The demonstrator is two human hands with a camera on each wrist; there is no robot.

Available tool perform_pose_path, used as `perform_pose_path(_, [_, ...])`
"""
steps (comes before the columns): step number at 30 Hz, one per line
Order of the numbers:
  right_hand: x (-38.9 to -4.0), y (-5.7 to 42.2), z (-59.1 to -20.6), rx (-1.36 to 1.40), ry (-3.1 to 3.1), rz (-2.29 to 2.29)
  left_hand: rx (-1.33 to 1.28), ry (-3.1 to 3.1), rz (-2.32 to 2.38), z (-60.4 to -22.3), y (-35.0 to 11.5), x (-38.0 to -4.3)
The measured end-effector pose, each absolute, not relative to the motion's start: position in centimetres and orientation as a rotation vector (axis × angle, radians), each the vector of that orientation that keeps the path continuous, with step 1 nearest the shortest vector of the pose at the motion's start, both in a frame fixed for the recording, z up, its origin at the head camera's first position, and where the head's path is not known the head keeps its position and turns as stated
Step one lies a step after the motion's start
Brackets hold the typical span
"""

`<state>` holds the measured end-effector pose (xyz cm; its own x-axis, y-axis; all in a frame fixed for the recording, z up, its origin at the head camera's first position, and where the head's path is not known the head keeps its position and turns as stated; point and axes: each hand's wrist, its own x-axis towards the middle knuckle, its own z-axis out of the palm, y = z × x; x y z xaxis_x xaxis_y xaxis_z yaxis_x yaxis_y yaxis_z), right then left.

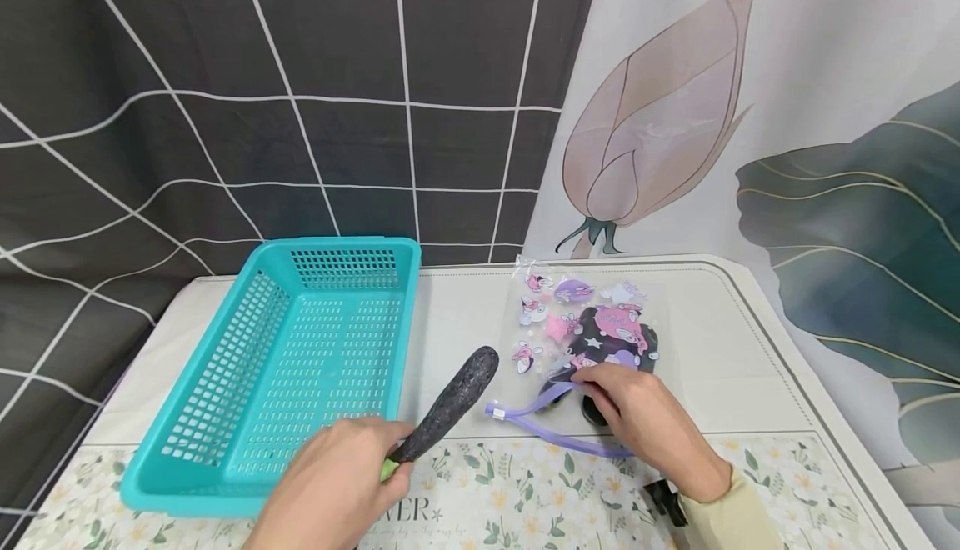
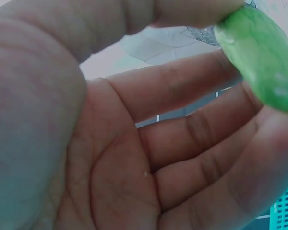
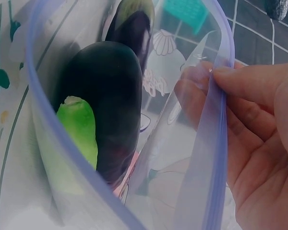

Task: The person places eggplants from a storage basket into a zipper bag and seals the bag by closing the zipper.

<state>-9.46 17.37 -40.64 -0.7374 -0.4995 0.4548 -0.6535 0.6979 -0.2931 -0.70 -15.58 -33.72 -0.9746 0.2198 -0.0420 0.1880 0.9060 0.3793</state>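
My left hand (image 1: 337, 483) pinches a long, dark, wrinkled eggplant (image 1: 453, 396) by its green stem end (image 2: 259, 60), between thumb and fingers. The eggplant's rounded end points up and right, towards a clear zip bag (image 1: 558, 325) printed with pink and purple cartoon figures. The bag lies on the table with its purple zip edge (image 1: 562, 442) parted. My right hand (image 1: 652, 421) pinches the upper side of that mouth between thumb and fingers. Inside the bag, the right wrist view shows a dark eggplant (image 3: 101, 86), a bright green stem (image 3: 79, 127) and another dark vegetable (image 3: 132, 33).
A turquoise plastic basket (image 1: 322, 358) with slotted sides stands left of my left hand, nothing in it. Table covering (image 1: 465, 492) with a flower print runs along the front. A dark gridded curtain (image 1: 337, 75) and a white flowered curtain (image 1: 810, 75) hang behind the table.
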Motion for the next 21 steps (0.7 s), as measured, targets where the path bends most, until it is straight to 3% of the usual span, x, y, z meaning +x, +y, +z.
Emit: perform_pose_path(21, [-9.3, 17.2, -40.5, 0.894, -2.591, 0.596, 0.716, 2.928, 0.610, -35.0, -13.7, -0.2])
